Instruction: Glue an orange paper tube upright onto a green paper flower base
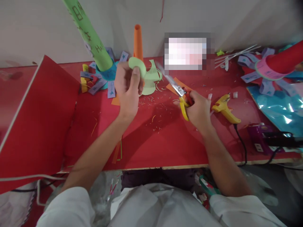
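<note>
Between the thumb and fingers of my left hand (129,88) is a light green paper disc (137,65), raised above the red table (151,145). My right hand (199,108) grips a pair of scissors (178,90) with yellow and red handles. Their blades point up and to the left, apart from the disc. Light green paper scraps (151,85) with curved cut edges lie just beyond my left hand. An orange paper cone (138,39) stands behind that hand, its lower part hidden. A piece of orange paper (180,85) lies under the scissors.
A green paper tube (94,44) rises from a blue base at the left, near a red upright panel (40,126). On the right are a yellow glue gun (226,108) with a black cord, a purple power socket box (259,138) and a red tube (290,60). Small clippings litter the middle.
</note>
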Demonstrator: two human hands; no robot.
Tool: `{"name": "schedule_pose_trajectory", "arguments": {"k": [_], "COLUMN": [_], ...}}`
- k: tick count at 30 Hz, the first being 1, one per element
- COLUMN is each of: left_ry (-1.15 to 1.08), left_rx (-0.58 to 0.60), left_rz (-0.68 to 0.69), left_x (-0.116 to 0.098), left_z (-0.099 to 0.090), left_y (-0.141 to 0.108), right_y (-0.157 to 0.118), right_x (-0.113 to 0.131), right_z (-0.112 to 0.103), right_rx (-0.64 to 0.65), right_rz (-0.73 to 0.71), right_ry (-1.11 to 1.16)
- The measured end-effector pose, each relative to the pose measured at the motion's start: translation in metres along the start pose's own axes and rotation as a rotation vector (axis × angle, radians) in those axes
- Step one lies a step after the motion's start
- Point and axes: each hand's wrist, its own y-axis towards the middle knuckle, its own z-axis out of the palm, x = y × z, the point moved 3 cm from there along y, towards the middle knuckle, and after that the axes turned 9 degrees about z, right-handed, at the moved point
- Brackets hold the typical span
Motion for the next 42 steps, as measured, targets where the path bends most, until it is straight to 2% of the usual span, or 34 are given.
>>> {"name": "schedule_pose_trajectory", "arguments": {"k": [2,5,8,13,19,21,26,30,42], "left_ry": [-0.069,-0.131,-0.109,-0.116,0.066,0.082,0.153,0.204,0.240], "left_rx": [0.083,0.185,0.246,0.358,0.434,0.438,0.368,0.286,0.245], "left_rz": [-0.104,-0.204,-0.279,-0.356,-0.202,-0.188,-0.155,-0.169,-0.158], "left_x": [0.000,-0.003,-0.012,-0.027,-0.038,-0.038,-0.034,-0.031,-0.036], "left_z": [0.013,0.029,0.041,0.049,0.048,0.049,0.049,0.048,0.053], "left_y": [0.015,0.029,0.032,0.025,0.024,0.023,0.021,0.017,0.006], "right_y": [-0.007,-0.020,-0.027,-0.031,-0.039,-0.040,-0.041,-0.041,-0.043], "right_x": [0.007,0.018,0.026,0.027,0.028,0.028,0.029,0.028,0.029], "right_z": [0.007,0.024,0.038,0.047,0.039,0.037,0.036,0.038,0.038], "right_rx": [0.137,0.427,0.522,0.518,0.553,0.550,0.539,0.536,0.539], "right_rz": [0.068,0.132,0.071,0.058,0.015,0.000,-0.047,-0.024,-0.014], "right_ry": [0.264,0.666,0.804,0.811,0.819,0.806,0.772,0.770,0.741]}}
